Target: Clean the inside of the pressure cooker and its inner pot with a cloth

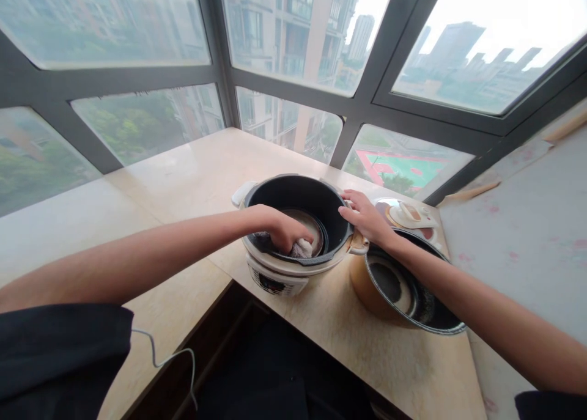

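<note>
A white electric pressure cooker (279, 279) stands on the stone ledge, its lid off and its dark inside showing. Reaching down into it, my left hand (287, 229) is closed around a greyish cloth (302, 247) near the inner wall on the front side. Part of the cloth is hidden under the fingers. My right hand (364, 215) grips the cooker's rim and side handle (359, 243) at the right, thumb toward the inside. Beneath my right forearm sits a separate inner pot (367, 285), golden outside and dark inside, with whitish marks on its bottom.
Behind the inner pot lies a white lid (408, 215) with a handle, close to the wall (518, 243). Grey-framed windows (288, 74) border the ledge (192, 163) at the back. A thin white cable (174, 356) hangs at the front left, near the ledge's open recess.
</note>
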Tool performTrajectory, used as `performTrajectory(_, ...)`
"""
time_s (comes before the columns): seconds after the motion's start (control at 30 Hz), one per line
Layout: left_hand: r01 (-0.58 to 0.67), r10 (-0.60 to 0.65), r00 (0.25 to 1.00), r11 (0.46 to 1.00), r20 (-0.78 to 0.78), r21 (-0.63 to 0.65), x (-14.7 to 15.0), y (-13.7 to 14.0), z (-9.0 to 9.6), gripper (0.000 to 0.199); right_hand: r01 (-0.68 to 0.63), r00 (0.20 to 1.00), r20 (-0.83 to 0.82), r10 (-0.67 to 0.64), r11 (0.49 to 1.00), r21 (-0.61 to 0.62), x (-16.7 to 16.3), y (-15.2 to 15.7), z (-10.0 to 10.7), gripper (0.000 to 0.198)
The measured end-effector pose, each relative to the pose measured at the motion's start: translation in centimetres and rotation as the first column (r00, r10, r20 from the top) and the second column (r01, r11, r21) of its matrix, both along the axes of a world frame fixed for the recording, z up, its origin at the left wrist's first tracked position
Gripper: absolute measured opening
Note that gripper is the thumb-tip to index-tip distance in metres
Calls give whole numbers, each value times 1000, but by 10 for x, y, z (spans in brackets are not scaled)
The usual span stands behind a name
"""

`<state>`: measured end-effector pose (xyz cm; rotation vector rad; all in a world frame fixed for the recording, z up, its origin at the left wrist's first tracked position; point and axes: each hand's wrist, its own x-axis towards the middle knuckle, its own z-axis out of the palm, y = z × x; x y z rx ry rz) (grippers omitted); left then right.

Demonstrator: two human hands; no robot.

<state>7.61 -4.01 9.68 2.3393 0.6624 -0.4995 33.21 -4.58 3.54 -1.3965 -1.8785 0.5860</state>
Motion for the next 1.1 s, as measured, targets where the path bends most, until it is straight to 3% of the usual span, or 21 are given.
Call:
performTrajectory(0.1, -59, 60, 997, 998, -40, 16, -14, 12, -3, 47, 11, 1000, -18, -11, 1000, -11, 0, 0, 0, 43)
performTrajectory(0.2, -58, 63, 997, 988, -32, 144, -20, 21, -5, 56, 26, 999, -25, -27, 999, -19, -2, 0, 1, 43)
performTrajectory(0.37, 63, -34, 997, 881, -70, 468, -22, 29, -7, 53, 24, 1000, 9, -24, 1000, -3, -4, 0, 4, 42)
performTrajectory(0.53, 114, -120, 992, 823, -26, 556, -26, 35, -8, 59, 43, 998, 53, -44, 999, 30, -6, 0, 6, 36)
performTrajectory(0.63, 40, -39, 999, 880, -12, 474, -28, 31, -3, 69, 58, 995, 85, -62, 997, 44, -8, -1, 8, 34)
performTrajectory(0.73, -65, 74, 997, 951, -19, 304, -33, 22, 8, 74, 74, 995, 65, -75, 997, 27, -9, 0, 9, 35)
performTrajectory(0.83, -96, 102, 994, 989, -47, 108, -35, 12, 21, 75, 80, 997, 17, -81, 997, 19, -10, 0, 8, 34)
performTrajectory(0.93, -118, 117, 993, 992, -8, -42, -27, 0, 32, 65, 89, 996, -22, -88, 996, 27, -10, -1, 6, 31)
performTrajectory(1.03, -170, 173, 980, 985, 94, -39, -4, -17, 32, 51, 107, 994, -38, -106, 994, 22, -12, -3, 7, 30)
performTrajectory(1.1, -287, 283, 947, 958, 155, 6, 15, -28, 24, 41, 119, 992, -40, -117, 993, 29, -14, -4, 8, 29)
